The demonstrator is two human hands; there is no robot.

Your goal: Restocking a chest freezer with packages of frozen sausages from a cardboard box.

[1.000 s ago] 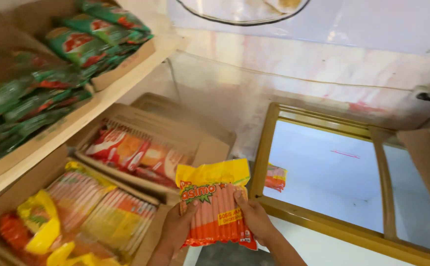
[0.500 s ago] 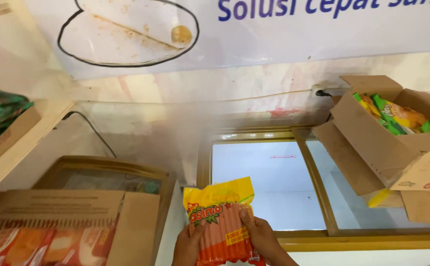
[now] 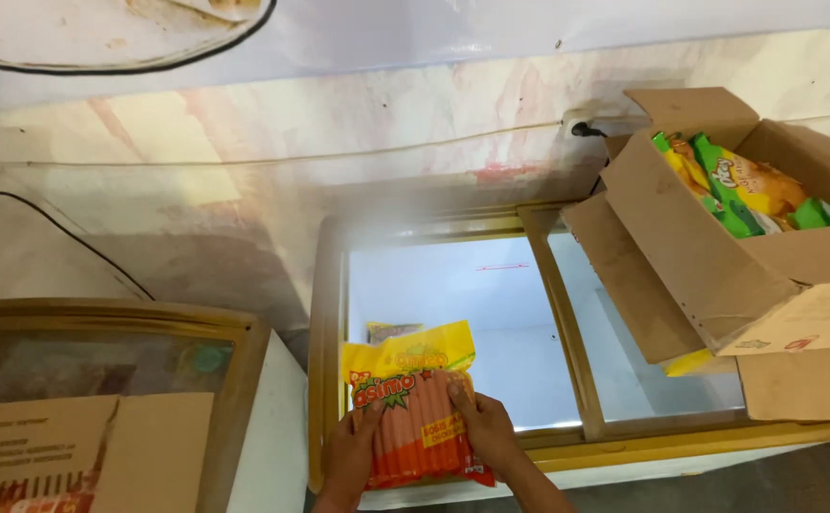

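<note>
Over the open freezer (image 3: 453,285) — sausage pack (image 3: 419,413), fingers of left hand (image 3: 353,456) and right hand (image 3: 486,432) clamped on it — open carton (image 3: 719,247) just right.

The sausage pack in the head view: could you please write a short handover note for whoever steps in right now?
Left hand: grips the sausage pack by its left edge.
Right hand: grips its right edge.
Pack: held over the open freezer, above its near rim, not yet put down.
Inside: one yellow packet shows behind the pack.
Open box of green and yellow bags sits on the freezer's right lid.
</note>
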